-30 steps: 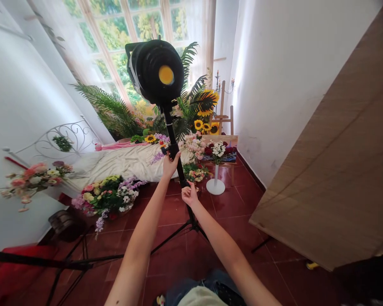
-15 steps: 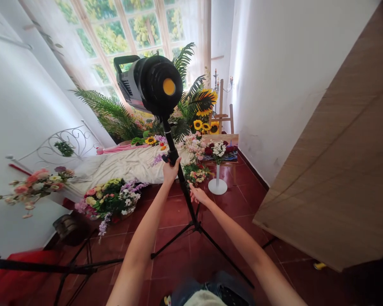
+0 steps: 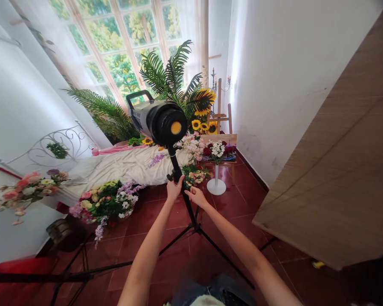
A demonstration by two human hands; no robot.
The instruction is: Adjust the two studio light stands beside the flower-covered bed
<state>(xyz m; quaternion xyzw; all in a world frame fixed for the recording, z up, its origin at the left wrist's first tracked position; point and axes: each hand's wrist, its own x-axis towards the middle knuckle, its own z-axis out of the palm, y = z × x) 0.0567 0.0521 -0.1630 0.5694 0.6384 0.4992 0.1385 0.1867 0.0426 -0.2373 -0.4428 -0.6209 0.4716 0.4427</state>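
A black studio light (image 3: pixel 161 121) with a yellow centre and a top handle sits on a black tripod stand (image 3: pixel 189 208) in front of me. My left hand (image 3: pixel 175 188) is wrapped round the stand's pole, just below a clamp under the light. Slightly lower and to the right, my right hand (image 3: pixel 196 196) is closed at the pole's side, its fingers at a small dark part that I cannot make out clearly. The stand's legs are spread on the red tiled floor (image 3: pixel 172 255).
Behind the stand is a bed (image 3: pixel 115 163) with cream bedding. Flower bunches (image 3: pixel 107 199) lie at the left, near another black stand (image 3: pixel 73 276). A white round-based stand (image 3: pixel 216 187) and an easel (image 3: pixel 219 114) stand behind; a large wooden panel (image 3: pixel 332 161) leans at the right.
The light has come down and a little to the right, with my left hand lower on the view. My right hand's fingers have closed in at the pole.
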